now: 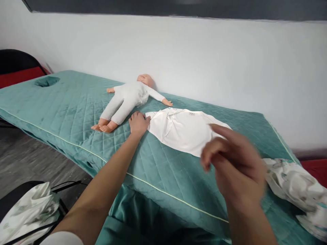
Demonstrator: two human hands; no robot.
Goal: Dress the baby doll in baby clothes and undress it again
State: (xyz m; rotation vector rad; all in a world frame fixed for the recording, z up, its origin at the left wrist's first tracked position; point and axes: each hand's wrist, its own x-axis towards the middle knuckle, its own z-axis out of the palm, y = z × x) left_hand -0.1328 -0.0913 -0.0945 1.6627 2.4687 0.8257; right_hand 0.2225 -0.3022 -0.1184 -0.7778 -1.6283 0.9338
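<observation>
A white baby garment is spread out on the green quilted bed cover, with a small printed label near its upper edge. My left hand lies at the garment's left end, fingers resting on the cover and thumb at the cloth's edge. Over the garment's right end is my right hand, raised and partly blurred; its index finger is extended, the other fingers are bent, and nothing shows in it. Part of the garment is hidden behind that hand. A baby doll in a white bodysuit lies on its back beyond my left hand, arms spread.
Crumpled printed cloth lies at the bed's right end. More patterned cloth is on a black chair at lower left. The bed has a face hole at its far left and stands against a white wall.
</observation>
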